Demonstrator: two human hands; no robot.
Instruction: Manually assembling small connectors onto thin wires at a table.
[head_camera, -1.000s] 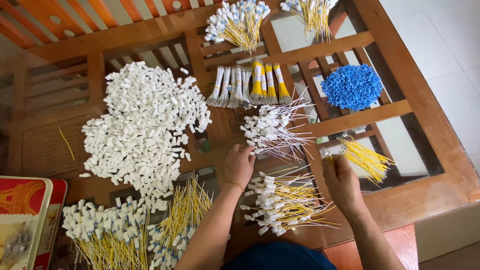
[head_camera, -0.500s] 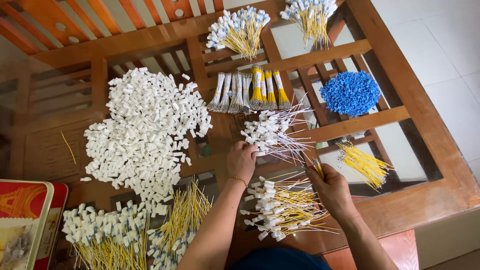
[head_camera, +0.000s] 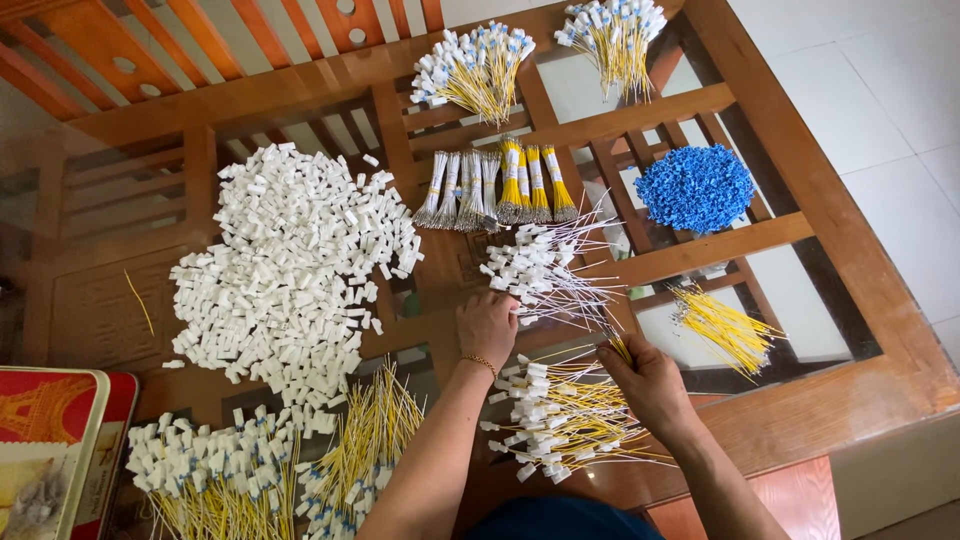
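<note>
Red-orange printed tin (head_camera: 50, 440), perhaps box, bottom-left.

Place: you are doing piecework at home, it seems.
Table (head_camera: 850, 330): glass top, carved wood frame, a living-room piece.
Floor (head_camera: 890, 90): pale house tiles.
Stock: white connectors (head_camera: 290, 270), blue caps (head_camera: 695, 187), yellow wires (head_camera: 725, 325) in loose heaps.

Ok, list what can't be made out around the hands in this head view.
- Left hand: palm down on the glass table; its fingertips hide whatever they touch.
- Right hand: pinches yellow wires, count too small to tell.
- Red tin: cut off by the left edge.
- White-tipped wire bundle: lower ends cut off by the bottom edge.
</note>
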